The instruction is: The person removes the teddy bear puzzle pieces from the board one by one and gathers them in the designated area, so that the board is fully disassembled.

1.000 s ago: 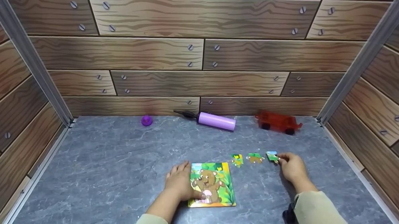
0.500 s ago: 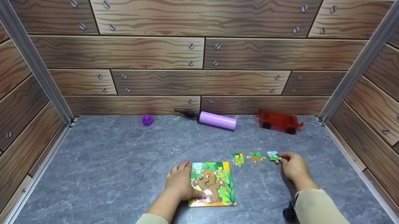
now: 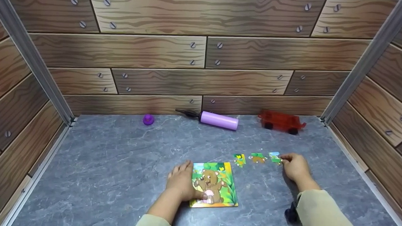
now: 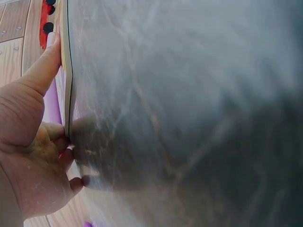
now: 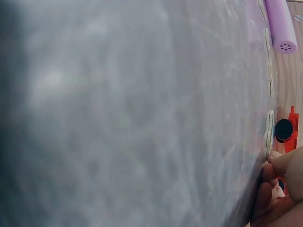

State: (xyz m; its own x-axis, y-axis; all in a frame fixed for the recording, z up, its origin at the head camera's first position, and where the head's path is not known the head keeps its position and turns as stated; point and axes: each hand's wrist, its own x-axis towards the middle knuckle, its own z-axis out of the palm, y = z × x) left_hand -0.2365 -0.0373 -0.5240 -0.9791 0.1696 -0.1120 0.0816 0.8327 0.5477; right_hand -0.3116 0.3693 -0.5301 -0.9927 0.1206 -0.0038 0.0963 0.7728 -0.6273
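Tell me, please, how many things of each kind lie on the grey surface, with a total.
Puzzle board: 1
Loose puzzle pieces: 3 visible; any stacked beneath can't be told
Lilac cylinder with black tip: 1
Red toy wagon: 1
Small purple object: 1
Total: 7 visible

The right hand [image 5: 280,206] apparently pinches a thin piece [image 5: 268,143].

Bear puzzle [image 3: 215,182] seemingly flat, pieces [image 3: 257,159] near
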